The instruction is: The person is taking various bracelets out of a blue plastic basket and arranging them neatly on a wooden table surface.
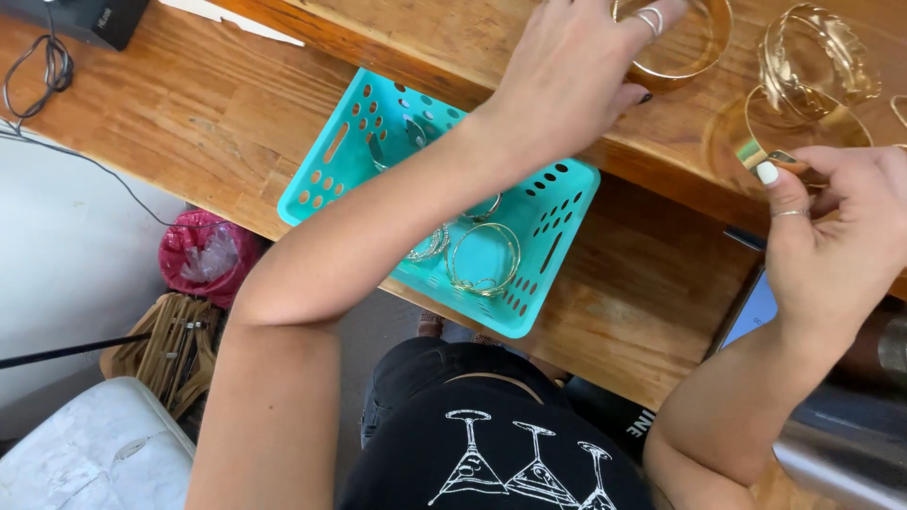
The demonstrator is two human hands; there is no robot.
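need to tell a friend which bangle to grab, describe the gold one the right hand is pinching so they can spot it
Start at the upper wooden shelf behind the turquoise basket. At its right end, the right hand pinches the rim of a gold bangle. It is a plain, smooth band, unlike the ornate leaf-patterned cuff just behind it and the wide bangle under the left hand.

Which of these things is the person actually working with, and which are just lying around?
In use: left hand on a wide gold bangle; right hand pinching a thin gold bangle; turquoise basket of bangles.

Lying about: black cables, wooden hangers, red bag.
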